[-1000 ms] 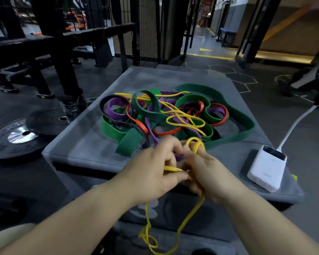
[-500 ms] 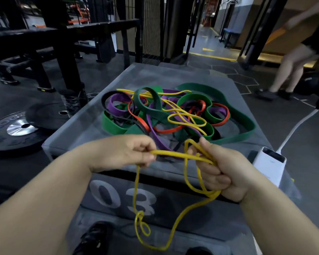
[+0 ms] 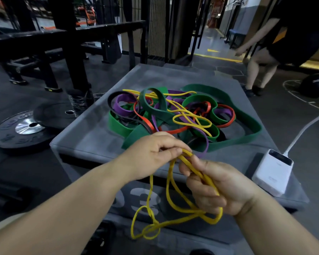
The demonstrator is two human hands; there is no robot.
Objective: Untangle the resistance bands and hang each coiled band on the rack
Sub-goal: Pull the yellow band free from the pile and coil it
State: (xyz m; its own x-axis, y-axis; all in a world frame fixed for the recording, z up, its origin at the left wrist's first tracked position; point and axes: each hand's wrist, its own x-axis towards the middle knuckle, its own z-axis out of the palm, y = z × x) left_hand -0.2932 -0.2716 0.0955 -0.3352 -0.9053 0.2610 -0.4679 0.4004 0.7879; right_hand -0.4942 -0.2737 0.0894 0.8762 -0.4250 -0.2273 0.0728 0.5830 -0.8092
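Observation:
A thin yellow band point(image 3: 170, 205) hangs in loose loops in front of the grey box, held by both hands. My left hand point(image 3: 151, 154) pinches its strands at the top, close to my right hand point(image 3: 215, 186), which is closed around several gathered strands. Behind them, on top of the grey padded box point(image 3: 92, 133), lies a tangled pile of bands point(image 3: 175, 115): wide green, purple, red, black and another thin yellow one. No hanging rack for the bands can be picked out.
A white power bank point(image 3: 273, 174) with a white cable lies on the box's right corner. Black weight plates point(image 3: 20, 127) lie on the floor at left, beside a black steel frame point(image 3: 68, 39). Another person point(image 3: 265, 57) walks at the back right.
My hands have come back together after pulling apart, and the yellow band now hangs in more gathered loops from my right hand. A person has walked further into view at the right.

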